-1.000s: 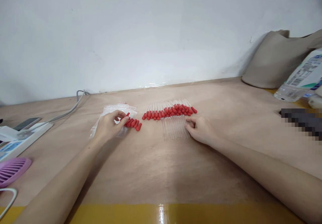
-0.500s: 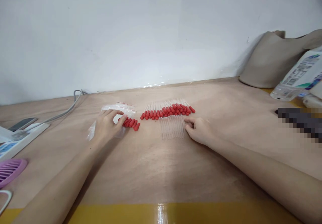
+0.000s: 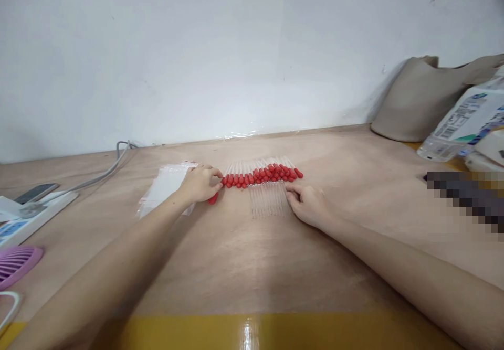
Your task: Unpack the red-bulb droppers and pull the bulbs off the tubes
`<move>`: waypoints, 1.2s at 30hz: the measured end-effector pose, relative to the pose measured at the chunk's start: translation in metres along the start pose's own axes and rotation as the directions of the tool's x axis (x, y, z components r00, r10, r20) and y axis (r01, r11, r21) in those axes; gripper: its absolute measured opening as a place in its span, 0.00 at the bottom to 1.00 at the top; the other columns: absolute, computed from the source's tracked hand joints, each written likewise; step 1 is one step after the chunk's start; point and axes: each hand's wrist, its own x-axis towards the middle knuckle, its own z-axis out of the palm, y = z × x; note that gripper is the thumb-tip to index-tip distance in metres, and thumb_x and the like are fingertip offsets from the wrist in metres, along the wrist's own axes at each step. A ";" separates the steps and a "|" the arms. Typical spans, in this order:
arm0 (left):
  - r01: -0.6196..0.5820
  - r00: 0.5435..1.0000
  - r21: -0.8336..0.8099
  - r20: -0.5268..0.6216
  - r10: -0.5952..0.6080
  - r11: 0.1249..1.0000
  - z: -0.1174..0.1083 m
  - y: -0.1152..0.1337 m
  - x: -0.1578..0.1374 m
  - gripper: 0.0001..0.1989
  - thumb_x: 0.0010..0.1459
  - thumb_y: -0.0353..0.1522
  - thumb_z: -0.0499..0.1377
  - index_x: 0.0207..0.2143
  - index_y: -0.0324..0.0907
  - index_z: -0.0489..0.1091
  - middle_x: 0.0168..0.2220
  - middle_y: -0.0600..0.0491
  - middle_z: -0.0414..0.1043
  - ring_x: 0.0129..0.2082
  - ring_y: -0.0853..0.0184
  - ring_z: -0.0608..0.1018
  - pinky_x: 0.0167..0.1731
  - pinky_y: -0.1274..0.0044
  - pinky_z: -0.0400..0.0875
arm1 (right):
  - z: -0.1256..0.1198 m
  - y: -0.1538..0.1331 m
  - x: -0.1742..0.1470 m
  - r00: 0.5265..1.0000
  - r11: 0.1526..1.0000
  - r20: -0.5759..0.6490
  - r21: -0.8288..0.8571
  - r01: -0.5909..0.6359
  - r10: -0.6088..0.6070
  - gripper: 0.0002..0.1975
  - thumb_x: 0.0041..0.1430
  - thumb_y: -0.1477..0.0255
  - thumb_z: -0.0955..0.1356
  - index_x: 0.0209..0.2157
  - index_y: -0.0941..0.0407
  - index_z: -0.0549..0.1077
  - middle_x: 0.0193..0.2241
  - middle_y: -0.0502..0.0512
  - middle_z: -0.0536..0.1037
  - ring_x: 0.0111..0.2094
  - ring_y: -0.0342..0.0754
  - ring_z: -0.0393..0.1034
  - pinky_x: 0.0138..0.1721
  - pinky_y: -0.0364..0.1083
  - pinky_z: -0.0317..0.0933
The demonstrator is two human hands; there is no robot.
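My left hand (image 3: 201,183) is at the left end of a row of thin tubes topped with red rubber bulbs (image 3: 262,175). Its thumb and forefinger are apart, their tips beside the endmost bulb; whether they touch it is unclear. One loose red bulb (image 3: 213,199) shows below the thumb; the hand hides the spot around it. My right hand (image 3: 309,201) rests on the table with curled fingers, thumb and forefinger closed at the right edge of a flat row of clear glass tubes (image 3: 268,201). These tubes lie side by side in front of the red bulbs.
Clear zip bags (image 3: 165,184) lie beneath and left of my left hand. Further left are a power strip (image 3: 51,208) with a grey cable, a phone (image 3: 37,192) and a purple fan (image 3: 18,266). A grey-brown bag (image 3: 413,98) and a plastic bottle (image 3: 460,122) stand at right.
My left hand has moved right from the bags and loose bulbs to the row's left end, now covering most loose bulbs. My right hand has shifted slightly left along with the tubes' right edge.
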 end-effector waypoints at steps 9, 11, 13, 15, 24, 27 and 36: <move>0.001 0.998 -0.048 0.060 0.002 0.999 0.003 0.001 0.009 0.13 0.48 0.36 0.53 0.35 0.43 0.72 0.33 0.53 0.76 0.35 0.63 0.76 0.34 0.77 0.67 | 0.011 0.011 0.002 0.997 0.994 -0.073 0.109 -0.019 0.027 0.13 0.55 0.68 0.59 0.31 0.57 0.72 0.15 0.46 0.64 0.18 0.41 0.56 0.25 0.41 0.48; -0.003 0.998 -0.055 0.068 0.007 0.998 0.003 0.000 0.011 0.12 0.48 0.35 0.53 0.34 0.43 0.73 0.33 0.54 0.76 0.34 0.64 0.76 0.34 0.78 0.67 | 0.012 0.012 0.002 0.997 0.993 -0.072 0.114 -0.026 0.035 0.13 0.54 0.67 0.59 0.33 0.57 0.72 0.15 0.46 0.63 0.18 0.41 0.56 0.24 0.41 0.48; 0.000 0.998 -0.058 0.069 0.004 0.998 0.003 0.000 0.012 0.12 0.47 0.35 0.54 0.34 0.43 0.73 0.32 0.54 0.76 0.34 0.64 0.76 0.33 0.79 0.68 | 0.011 0.011 0.001 0.997 0.993 -0.070 0.111 -0.028 0.036 0.13 0.54 0.67 0.59 0.34 0.57 0.72 0.15 0.46 0.63 0.18 0.41 0.56 0.25 0.41 0.48; 0.008 0.998 -0.057 0.064 -0.005 0.998 0.004 0.001 0.014 0.12 0.47 0.34 0.54 0.33 0.42 0.73 0.31 0.53 0.76 0.33 0.64 0.76 0.33 0.79 0.68 | 0.010 0.010 0.001 0.998 0.994 -0.064 0.106 -0.021 0.028 0.13 0.55 0.68 0.59 0.33 0.56 0.72 0.16 0.46 0.64 0.18 0.41 0.56 0.25 0.41 0.49; 0.083 0.995 -0.117 -0.041 -0.088 0.990 0.008 0.002 0.011 0.12 0.49 0.33 0.51 0.31 0.42 0.73 0.27 0.52 0.76 0.30 0.63 0.77 0.30 0.76 0.69 | 0.014 0.016 0.002 0.993 0.993 -0.118 0.120 0.011 0.003 0.13 0.55 0.67 0.60 0.34 0.57 0.72 0.17 0.47 0.66 0.19 0.42 0.59 0.25 0.42 0.53; 0.106 0.988 -0.157 -0.098 -0.122 0.982 0.003 -0.001 0.003 0.12 0.51 0.34 0.50 0.31 0.43 0.73 0.28 0.53 0.77 0.29 0.64 0.77 0.29 0.76 0.68 | 0.017 0.019 0.002 0.977 0.986 -0.208 0.149 0.071 -0.038 0.12 0.54 0.67 0.61 0.36 0.58 0.71 0.22 0.51 0.70 0.22 0.43 0.63 0.26 0.43 0.58; -0.458 0.790 -0.156 -0.523 0.320 0.875 0.022 0.021 -0.051 0.08 0.54 0.30 0.54 0.36 0.44 0.70 0.29 0.56 0.76 0.28 0.70 0.76 0.49 0.68 0.63 | 0.001 0.009 -0.003 0.725 0.819 -0.388 -0.190 0.541 -0.569 0.20 0.56 0.68 0.63 0.51 0.58 0.64 0.49 0.62 0.67 0.51 0.53 0.60 0.50 0.53 0.56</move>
